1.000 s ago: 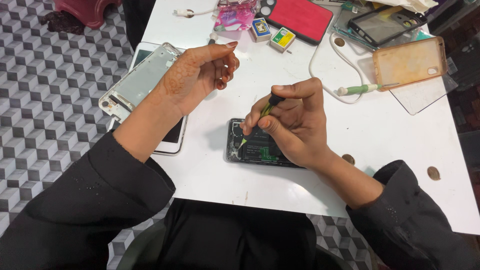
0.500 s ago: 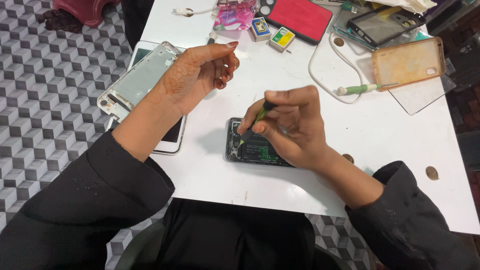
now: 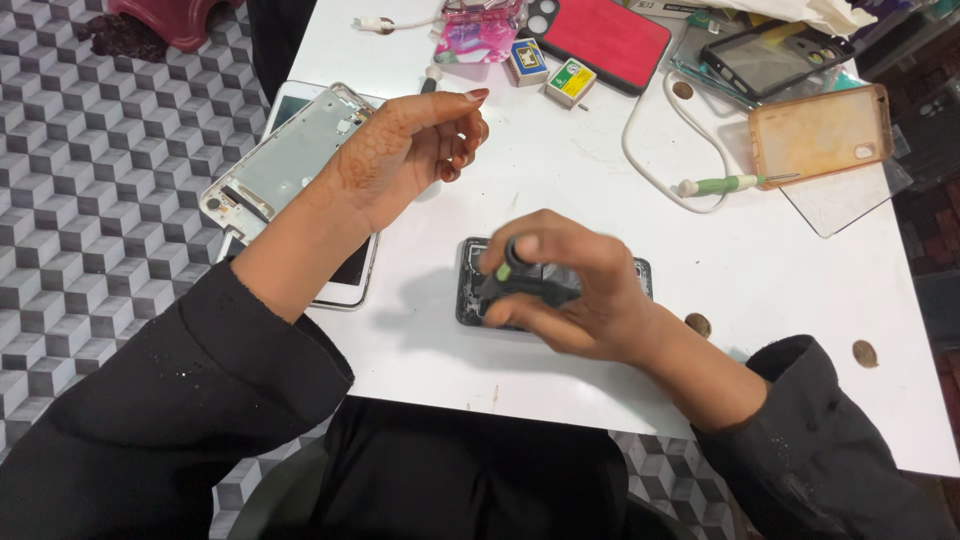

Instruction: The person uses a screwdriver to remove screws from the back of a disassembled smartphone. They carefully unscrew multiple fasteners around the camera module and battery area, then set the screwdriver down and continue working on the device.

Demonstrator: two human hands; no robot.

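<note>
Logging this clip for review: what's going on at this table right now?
A person in black sleeves sits at a white table. The right hand grips a small green-and-black screwdriver, tip down on an opened dark phone lying flat. The left hand hovers loosely curled, holding nothing that shows, over a silver phone frame at the table's left edge. A second green-handled screwdriver, a translucent orange phone case and a red case lie farther back.

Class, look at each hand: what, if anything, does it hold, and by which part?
The right hand holds a small screwdriver by its handle, over the opened phone. The left hand hangs with nothing visible in its fingers.
</note>
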